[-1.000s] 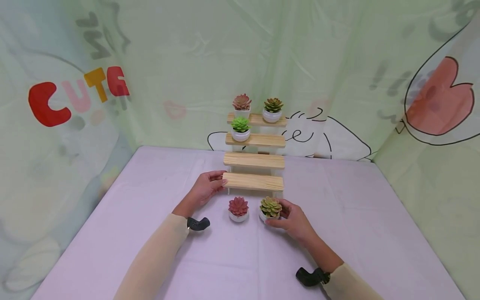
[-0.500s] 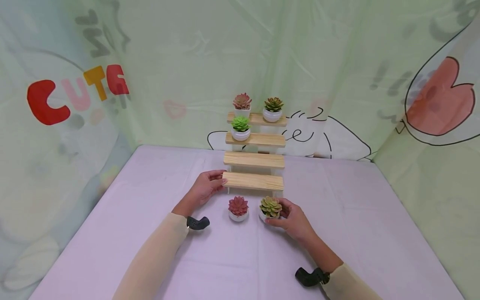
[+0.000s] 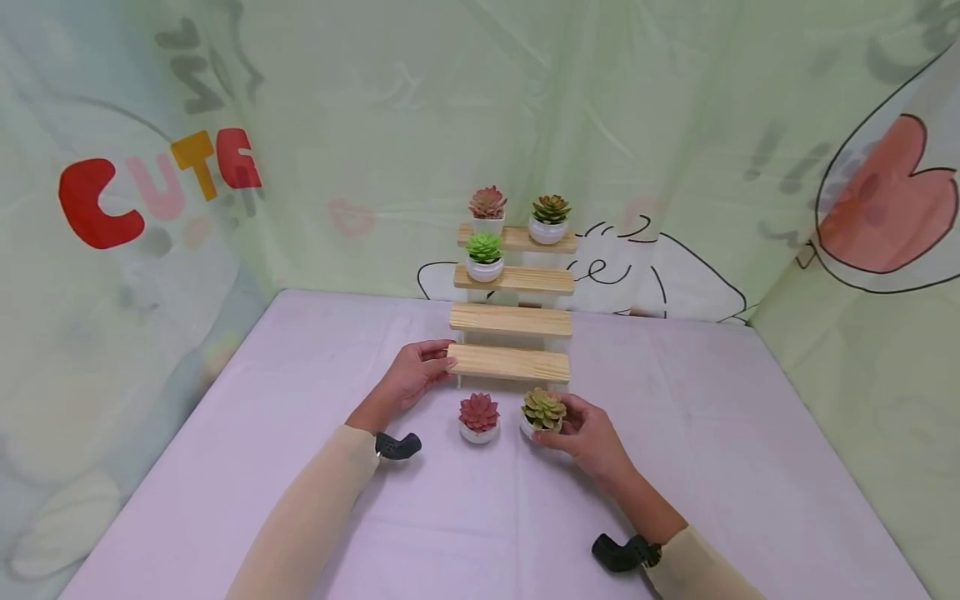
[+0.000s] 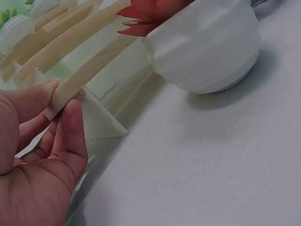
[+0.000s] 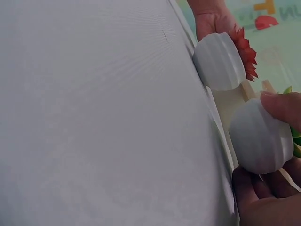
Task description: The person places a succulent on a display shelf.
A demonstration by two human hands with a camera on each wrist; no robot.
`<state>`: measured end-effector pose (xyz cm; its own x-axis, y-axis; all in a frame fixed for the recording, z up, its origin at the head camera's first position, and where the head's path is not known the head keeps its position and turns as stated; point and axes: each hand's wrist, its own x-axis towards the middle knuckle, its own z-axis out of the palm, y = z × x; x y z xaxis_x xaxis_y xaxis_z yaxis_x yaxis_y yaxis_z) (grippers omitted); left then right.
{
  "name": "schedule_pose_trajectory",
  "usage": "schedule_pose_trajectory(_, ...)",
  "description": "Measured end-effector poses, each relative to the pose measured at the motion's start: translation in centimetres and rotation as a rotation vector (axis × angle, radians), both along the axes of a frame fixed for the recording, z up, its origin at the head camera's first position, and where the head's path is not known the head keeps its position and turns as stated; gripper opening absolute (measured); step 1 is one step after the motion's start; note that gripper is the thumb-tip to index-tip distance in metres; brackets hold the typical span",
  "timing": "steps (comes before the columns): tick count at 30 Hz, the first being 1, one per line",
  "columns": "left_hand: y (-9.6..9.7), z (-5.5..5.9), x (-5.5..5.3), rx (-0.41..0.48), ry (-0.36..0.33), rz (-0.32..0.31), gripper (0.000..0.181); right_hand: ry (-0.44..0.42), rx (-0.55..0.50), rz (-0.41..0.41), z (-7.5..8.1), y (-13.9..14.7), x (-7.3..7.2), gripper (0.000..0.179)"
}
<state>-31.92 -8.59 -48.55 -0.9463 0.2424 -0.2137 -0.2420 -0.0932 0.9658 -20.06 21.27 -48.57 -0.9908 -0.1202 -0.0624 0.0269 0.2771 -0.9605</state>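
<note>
My left hand [image 3: 416,372] pinches the left end of the lowest wooden shelf [image 3: 510,363] between thumb and fingers; in the left wrist view the thumb lies on top of the board [image 4: 89,70]. My right hand [image 3: 588,433] grips the white pot [image 5: 261,136] of a yellow-green succulent [image 3: 543,408], just in front of that shelf's right end. Left of it, a red succulent [image 3: 478,413] in a white ribbed pot [image 4: 207,47] stands on the table, untouched by either hand.
The shelves form a four-step stand. On the top step [image 3: 517,239] sit a pink succulent [image 3: 487,204] and a dark green one [image 3: 551,212]; a bright green one [image 3: 484,247] stands at the left of the second step [image 3: 536,280]. Printed curtains [image 3: 420,125] surround the table [image 3: 675,400].
The yellow-green succulent in my right hand has moved slightly up toward the stand. My left hand keeps its hold on the lowest shelf. The head view has shifted a little.
</note>
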Motion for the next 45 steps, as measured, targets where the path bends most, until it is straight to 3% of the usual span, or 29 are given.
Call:
schedule_pose_trajectory(6,0.1,-0.3,-0.2,0.044,0.013,-0.014,0.048,0.022,0.031,0.015,0.5,-0.1,-0.4,0.070)
schedule_pose_trajectory(13,0.3,-0.1,-0.2,0.036,0.023,-0.027,0.047,0.047,0.023,0.012,1.8,-0.4,-1.0,0.070)
schedule_pose_trajectory(24,0.0,0.0,-0.1,0.027,0.005,-0.006,0.048,0.091,-0.066,-0.020,4.7,-0.4,-3.8,0.074)
schedule_pose_trajectory(35,-0.1,-0.1,-0.2,0.028,-0.004,-0.005,0.047,0.139,-0.092,-0.081,6.6,-0.2,-6.1,0.072)
schedule_pose_trajectory(45,0.0,0.0,0.0,0.034,-0.004,-0.006,0.048,0.198,-0.138,-0.116,7.0,0.7,-8.6,0.069)
